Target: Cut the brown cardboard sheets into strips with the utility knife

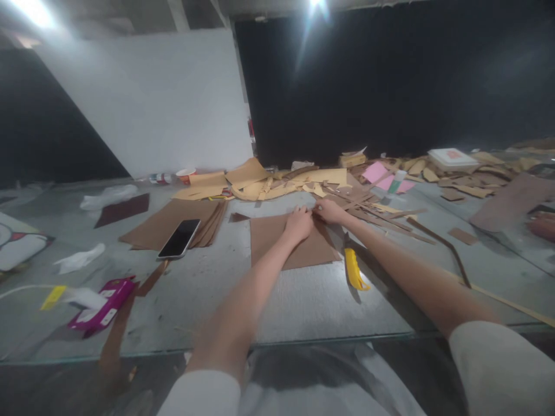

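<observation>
Pale grey table, set before white and black panels and strewn with offcuts along its far side. At centre, brown sheets lie flat in front of the person, a lower layer showing slightly out of line at the near right corner. The left hand rests palm down on their far part; how far its fingers curl cannot be told. The right hand has its thumb and fingers drawn together at the far right corner; whether they pinch anything is unclear. Good handling would likely call for even pressure from the left palm, layers squared before the edge is worked, and the right forearm clear of the yellow-handled knife just beside the sheets. To the left, a second brown stack bears a phone, its screen dark. Labels: the magenta packet has pale printed patches, too blurred to read; the white box at far right carries a reddish mark, likewise illegible. Neither the green-and-white bottle nor the red-and-white cup shows a legible brand.
</observation>
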`<state>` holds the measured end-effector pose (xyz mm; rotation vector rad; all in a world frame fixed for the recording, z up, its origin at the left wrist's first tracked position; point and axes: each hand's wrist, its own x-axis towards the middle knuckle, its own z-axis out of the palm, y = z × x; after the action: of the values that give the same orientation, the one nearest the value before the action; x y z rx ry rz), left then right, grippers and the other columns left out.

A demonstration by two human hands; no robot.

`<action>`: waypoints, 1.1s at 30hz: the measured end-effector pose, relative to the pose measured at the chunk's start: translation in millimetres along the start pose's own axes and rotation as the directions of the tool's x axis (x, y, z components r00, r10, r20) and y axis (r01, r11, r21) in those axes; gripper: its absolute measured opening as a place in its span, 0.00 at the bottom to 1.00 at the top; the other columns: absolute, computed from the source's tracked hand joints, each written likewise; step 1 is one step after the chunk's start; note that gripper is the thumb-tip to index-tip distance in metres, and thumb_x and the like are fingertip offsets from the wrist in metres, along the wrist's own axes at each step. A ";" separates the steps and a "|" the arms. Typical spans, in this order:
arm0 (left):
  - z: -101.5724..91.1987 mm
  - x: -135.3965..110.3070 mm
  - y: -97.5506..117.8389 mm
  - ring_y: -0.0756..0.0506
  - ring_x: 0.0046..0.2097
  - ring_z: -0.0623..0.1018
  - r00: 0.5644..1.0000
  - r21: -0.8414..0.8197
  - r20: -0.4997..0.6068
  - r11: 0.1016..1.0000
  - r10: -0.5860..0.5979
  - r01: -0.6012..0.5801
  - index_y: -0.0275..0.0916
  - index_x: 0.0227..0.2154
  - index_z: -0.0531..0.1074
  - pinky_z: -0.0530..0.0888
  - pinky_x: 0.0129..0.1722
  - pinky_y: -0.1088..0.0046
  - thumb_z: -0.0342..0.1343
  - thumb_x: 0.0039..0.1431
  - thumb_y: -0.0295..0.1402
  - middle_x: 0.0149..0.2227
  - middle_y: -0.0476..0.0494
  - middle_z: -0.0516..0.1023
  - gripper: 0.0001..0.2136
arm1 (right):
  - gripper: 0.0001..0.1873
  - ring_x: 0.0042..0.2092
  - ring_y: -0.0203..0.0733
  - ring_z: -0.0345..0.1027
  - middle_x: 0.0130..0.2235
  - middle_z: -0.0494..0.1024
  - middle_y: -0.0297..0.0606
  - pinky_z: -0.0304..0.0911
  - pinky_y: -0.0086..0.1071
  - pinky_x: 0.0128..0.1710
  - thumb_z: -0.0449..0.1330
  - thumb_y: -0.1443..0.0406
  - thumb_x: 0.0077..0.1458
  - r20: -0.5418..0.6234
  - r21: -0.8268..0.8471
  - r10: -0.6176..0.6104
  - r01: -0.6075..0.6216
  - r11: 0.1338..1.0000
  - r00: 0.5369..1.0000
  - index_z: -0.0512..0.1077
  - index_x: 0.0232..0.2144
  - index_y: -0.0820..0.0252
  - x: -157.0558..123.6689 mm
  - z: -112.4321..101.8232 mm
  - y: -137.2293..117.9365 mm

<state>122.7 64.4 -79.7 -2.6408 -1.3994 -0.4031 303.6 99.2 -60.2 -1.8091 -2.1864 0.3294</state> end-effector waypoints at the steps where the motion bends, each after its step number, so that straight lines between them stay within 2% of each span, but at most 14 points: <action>1: -0.3 0.0 0.4 0.34 0.60 0.71 1.000 -0.002 0.000 1.000 -0.007 0.007 0.35 0.57 0.78 0.69 0.59 0.59 0.47 0.76 0.29 0.58 0.31 0.77 0.17 | 0.12 0.39 0.42 0.79 0.38 0.87 0.45 0.60 0.26 0.37 0.58 0.62 0.72 -0.001 -0.001 0.000 0.000 1.000 1.000 0.81 0.44 0.61 0.0 0.3 0.1; 10: 0.0 2.6 1.6 0.34 0.59 0.72 0.999 0.012 0.013 0.999 0.029 -0.030 0.34 0.56 0.79 0.69 0.61 0.58 0.45 0.77 0.27 0.57 0.31 0.78 0.18 | 0.11 0.38 0.43 0.79 0.38 0.87 0.46 0.60 0.27 0.36 0.59 0.64 0.70 -0.005 -0.025 0.015 -0.015 1.000 1.000 0.81 0.44 0.61 0.3 3.2 2.5; 18: 0.4 0.5 3.9 0.33 0.60 0.71 1.000 -0.030 -0.012 0.999 -0.022 0.021 0.34 0.57 0.79 0.71 0.58 0.57 0.46 0.76 0.28 0.57 0.32 0.77 0.18 | 0.12 0.49 0.48 0.80 0.48 0.87 0.52 0.63 0.28 0.43 0.58 0.65 0.70 -0.042 -0.052 0.016 -0.019 0.998 0.999 0.82 0.45 0.62 -4.1 2.8 -1.8; 24: -1.1 0.2 5.0 0.33 0.59 0.71 0.999 -0.044 -0.007 0.998 -0.035 0.034 0.35 0.56 0.79 0.71 0.59 0.57 0.45 0.75 0.26 0.57 0.32 0.78 0.19 | 0.15 0.51 0.50 0.80 0.49 0.87 0.53 0.64 0.29 0.45 0.56 0.65 0.71 -0.050 -0.057 0.029 -0.032 0.998 0.998 0.82 0.46 0.63 -7.3 2.1 -5.0; 33: -0.7 0.5 8.0 0.33 0.60 0.71 0.999 -0.062 -0.027 0.998 -0.035 0.033 0.35 0.54 0.80 0.70 0.60 0.56 0.47 0.74 0.25 0.57 0.31 0.78 0.17 | 0.15 0.53 0.50 0.80 0.51 0.86 0.55 0.65 0.30 0.47 0.55 0.67 0.70 -0.057 -0.038 0.062 -0.065 0.997 0.996 0.82 0.48 0.63 -10.8 2.1 -10.0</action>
<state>129.5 60.1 -78.8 -2.6514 -1.4484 -0.4928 295.6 86.7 -59.4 -1.8886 -2.1155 0.2471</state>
